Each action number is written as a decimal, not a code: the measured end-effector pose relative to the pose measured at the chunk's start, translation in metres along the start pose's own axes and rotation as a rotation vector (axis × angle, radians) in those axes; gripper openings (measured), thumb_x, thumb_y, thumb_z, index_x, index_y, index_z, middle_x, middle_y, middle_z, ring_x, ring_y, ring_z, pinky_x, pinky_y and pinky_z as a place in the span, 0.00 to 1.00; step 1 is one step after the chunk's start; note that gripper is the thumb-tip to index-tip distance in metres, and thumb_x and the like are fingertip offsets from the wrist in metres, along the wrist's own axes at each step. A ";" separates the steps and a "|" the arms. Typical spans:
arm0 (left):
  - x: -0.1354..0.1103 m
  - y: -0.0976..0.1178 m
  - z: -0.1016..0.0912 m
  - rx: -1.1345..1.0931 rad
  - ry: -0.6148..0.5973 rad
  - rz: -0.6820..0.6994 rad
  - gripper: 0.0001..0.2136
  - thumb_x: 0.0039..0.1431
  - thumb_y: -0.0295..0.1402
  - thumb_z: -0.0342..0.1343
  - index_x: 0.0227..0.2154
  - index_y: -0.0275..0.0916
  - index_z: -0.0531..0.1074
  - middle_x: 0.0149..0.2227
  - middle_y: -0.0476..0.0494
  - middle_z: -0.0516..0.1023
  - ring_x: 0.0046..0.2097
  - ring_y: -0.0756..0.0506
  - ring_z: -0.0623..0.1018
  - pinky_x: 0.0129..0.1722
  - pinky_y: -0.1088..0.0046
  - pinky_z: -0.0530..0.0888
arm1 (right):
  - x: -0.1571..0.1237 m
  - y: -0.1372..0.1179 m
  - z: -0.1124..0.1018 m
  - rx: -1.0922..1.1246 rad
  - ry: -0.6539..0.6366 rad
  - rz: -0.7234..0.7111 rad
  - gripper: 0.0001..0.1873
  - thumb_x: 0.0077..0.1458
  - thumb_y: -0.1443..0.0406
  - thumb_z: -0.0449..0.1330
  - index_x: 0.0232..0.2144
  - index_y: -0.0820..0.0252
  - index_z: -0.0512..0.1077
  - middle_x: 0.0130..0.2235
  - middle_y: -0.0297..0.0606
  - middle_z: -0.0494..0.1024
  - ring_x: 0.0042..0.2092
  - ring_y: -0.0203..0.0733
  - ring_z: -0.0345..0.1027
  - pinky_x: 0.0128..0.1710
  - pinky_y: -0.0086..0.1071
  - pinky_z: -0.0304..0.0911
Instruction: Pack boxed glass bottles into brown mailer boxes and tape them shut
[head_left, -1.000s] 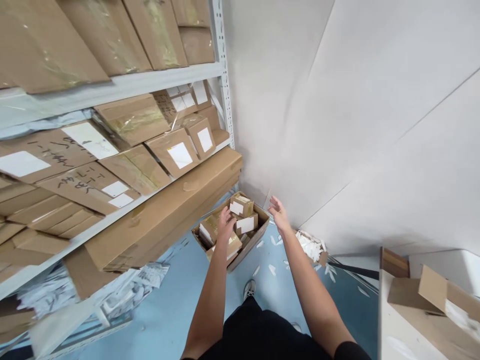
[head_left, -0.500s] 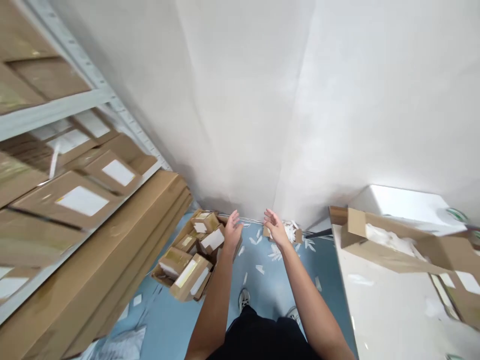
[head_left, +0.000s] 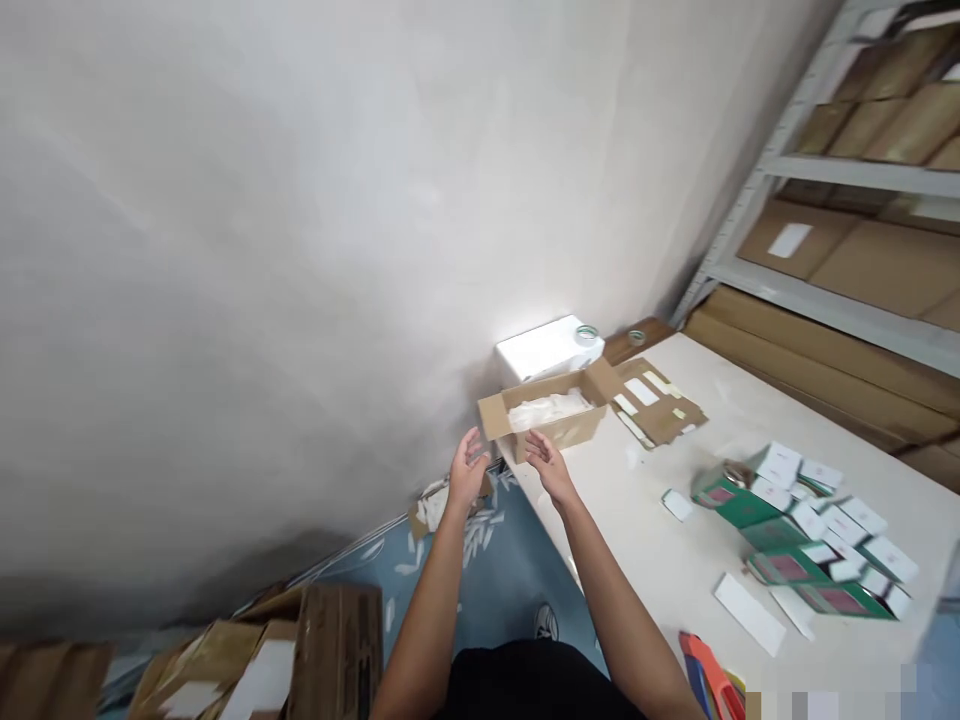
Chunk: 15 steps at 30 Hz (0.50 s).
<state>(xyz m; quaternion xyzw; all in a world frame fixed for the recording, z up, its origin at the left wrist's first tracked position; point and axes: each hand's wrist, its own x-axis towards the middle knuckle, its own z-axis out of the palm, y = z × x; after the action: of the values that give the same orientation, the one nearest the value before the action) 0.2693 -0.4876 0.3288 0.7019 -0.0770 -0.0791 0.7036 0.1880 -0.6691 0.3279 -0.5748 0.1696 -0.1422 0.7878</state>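
My left hand [head_left: 468, 472] is released, its fingers a little spread and softly bent, with nothing in its grip. My right hand [head_left: 552, 470] is just as slack and bare, fingers loosely curved toward the left one. I hold the two near each other but apart, palms turned roughly inward, both forearms stretched forward and away from my body. The carton [head_left: 576, 431], flaps up and white filling [head_left: 551, 408] inside, stands at the far end of the table [head_left: 637, 545], just beyond my right fingertips in this view; whether they brush its wall I cannot tell. My left hand is out past the table's edge, with the small floor box [head_left: 418, 524] showing below it.
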 end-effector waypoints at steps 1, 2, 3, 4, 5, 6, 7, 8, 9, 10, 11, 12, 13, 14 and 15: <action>0.006 0.004 0.025 -0.005 -0.058 0.007 0.31 0.53 0.39 0.67 0.61 0.46 0.69 0.66 0.35 0.69 0.62 0.35 0.74 0.60 0.53 0.72 | 0.000 -0.010 -0.022 -0.004 0.049 -0.020 0.36 0.43 0.54 0.71 0.57 0.49 0.74 0.59 0.47 0.77 0.60 0.54 0.71 0.63 0.54 0.62; 0.011 0.007 0.048 -0.008 -0.112 0.010 0.31 0.53 0.39 0.67 0.61 0.45 0.69 0.66 0.34 0.69 0.62 0.35 0.74 0.60 0.53 0.72 | -0.001 -0.019 -0.043 -0.010 0.097 -0.034 0.36 0.44 0.54 0.71 0.57 0.49 0.74 0.60 0.47 0.76 0.60 0.55 0.71 0.63 0.54 0.61; 0.015 0.010 0.068 -0.008 -0.163 0.009 0.31 0.53 0.39 0.67 0.61 0.45 0.69 0.66 0.34 0.69 0.62 0.35 0.75 0.61 0.52 0.72 | -0.004 -0.027 -0.062 -0.015 0.143 -0.043 0.36 0.44 0.54 0.71 0.57 0.49 0.74 0.60 0.47 0.76 0.60 0.55 0.71 0.63 0.55 0.61; 0.018 0.012 0.087 -0.003 -0.209 0.007 0.31 0.53 0.40 0.67 0.60 0.45 0.70 0.65 0.33 0.70 0.61 0.34 0.75 0.61 0.51 0.72 | -0.007 -0.033 -0.079 -0.018 0.189 -0.047 0.35 0.45 0.54 0.70 0.57 0.49 0.74 0.60 0.47 0.76 0.60 0.55 0.71 0.63 0.55 0.61; 0.020 0.013 0.104 0.004 -0.249 0.007 0.30 0.53 0.40 0.67 0.60 0.45 0.70 0.65 0.33 0.70 0.61 0.34 0.75 0.61 0.50 0.72 | -0.010 -0.037 -0.094 -0.019 0.232 -0.051 0.35 0.46 0.54 0.70 0.58 0.49 0.73 0.60 0.47 0.76 0.60 0.55 0.71 0.63 0.55 0.62; 0.023 0.013 0.119 0.011 -0.284 0.009 0.30 0.53 0.40 0.67 0.60 0.45 0.71 0.66 0.34 0.69 0.62 0.34 0.75 0.61 0.50 0.71 | -0.013 -0.041 -0.106 -0.018 0.273 -0.055 0.35 0.47 0.53 0.70 0.58 0.49 0.73 0.60 0.47 0.76 0.59 0.56 0.71 0.62 0.55 0.62; 0.024 0.013 0.132 0.019 -0.318 0.010 0.29 0.53 0.40 0.67 0.59 0.46 0.71 0.66 0.34 0.69 0.62 0.34 0.75 0.61 0.50 0.72 | -0.016 -0.043 -0.117 -0.017 0.310 -0.060 0.35 0.47 0.53 0.69 0.58 0.49 0.73 0.61 0.47 0.76 0.59 0.56 0.71 0.62 0.55 0.63; 0.026 0.012 0.144 0.025 -0.351 0.009 0.29 0.53 0.40 0.67 0.59 0.46 0.72 0.66 0.35 0.69 0.62 0.34 0.75 0.61 0.50 0.72 | -0.019 -0.044 -0.127 -0.016 0.345 -0.065 0.34 0.48 0.53 0.69 0.58 0.49 0.73 0.61 0.47 0.76 0.59 0.56 0.71 0.61 0.55 0.63; 0.028 0.010 0.155 0.030 -0.385 0.005 0.29 0.53 0.40 0.68 0.58 0.47 0.72 0.66 0.36 0.69 0.62 0.34 0.75 0.60 0.51 0.72 | -0.021 -0.044 -0.135 -0.015 0.376 -0.068 0.34 0.48 0.53 0.69 0.58 0.49 0.73 0.61 0.47 0.76 0.59 0.55 0.71 0.61 0.55 0.63; 0.030 0.008 0.165 0.033 -0.419 -0.001 0.28 0.53 0.40 0.68 0.58 0.47 0.72 0.66 0.36 0.69 0.61 0.34 0.75 0.60 0.51 0.72 | -0.022 -0.043 -0.141 -0.012 0.406 -0.069 0.34 0.48 0.52 0.69 0.58 0.49 0.73 0.60 0.47 0.76 0.58 0.55 0.71 0.61 0.55 0.64; 0.032 0.006 0.174 0.034 -0.453 -0.008 0.28 0.53 0.39 0.68 0.58 0.47 0.72 0.65 0.37 0.70 0.61 0.35 0.75 0.60 0.52 0.73 | -0.023 -0.043 -0.147 -0.008 0.436 -0.069 0.34 0.48 0.52 0.69 0.58 0.49 0.73 0.60 0.47 0.76 0.58 0.55 0.71 0.61 0.55 0.64; 0.034 0.004 0.182 0.033 -0.487 -0.016 0.28 0.53 0.39 0.68 0.58 0.47 0.72 0.65 0.37 0.70 0.61 0.35 0.75 0.60 0.52 0.73 | -0.022 -0.042 -0.152 -0.002 0.466 -0.069 0.35 0.48 0.53 0.69 0.58 0.50 0.73 0.60 0.47 0.76 0.58 0.55 0.72 0.61 0.54 0.63; 0.037 0.002 0.190 0.030 -0.519 -0.022 0.28 0.53 0.39 0.67 0.58 0.47 0.72 0.65 0.37 0.71 0.61 0.35 0.76 0.59 0.53 0.73 | -0.022 -0.041 -0.156 0.005 0.497 -0.070 0.35 0.47 0.53 0.69 0.58 0.50 0.73 0.60 0.47 0.76 0.57 0.54 0.72 0.61 0.54 0.63; 0.040 0.000 0.197 0.027 -0.549 -0.028 0.28 0.54 0.39 0.67 0.58 0.46 0.72 0.65 0.36 0.71 0.61 0.35 0.76 0.59 0.53 0.73 | -0.020 -0.041 -0.159 0.012 0.527 -0.073 0.35 0.47 0.53 0.69 0.58 0.50 0.73 0.59 0.47 0.76 0.57 0.54 0.72 0.61 0.54 0.63; 0.044 -0.001 0.204 0.024 -0.580 -0.034 0.28 0.54 0.39 0.67 0.58 0.46 0.72 0.64 0.36 0.71 0.61 0.35 0.76 0.59 0.53 0.73 | -0.018 -0.041 -0.162 0.017 0.557 -0.078 0.35 0.46 0.53 0.70 0.58 0.50 0.73 0.59 0.46 0.77 0.57 0.54 0.73 0.61 0.55 0.63</action>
<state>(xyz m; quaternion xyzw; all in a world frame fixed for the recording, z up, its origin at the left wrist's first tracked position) 0.2677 -0.6963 0.3287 0.6595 -0.2643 -0.2873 0.6424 0.1013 -0.8124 0.3231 -0.5131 0.3561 -0.3264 0.7095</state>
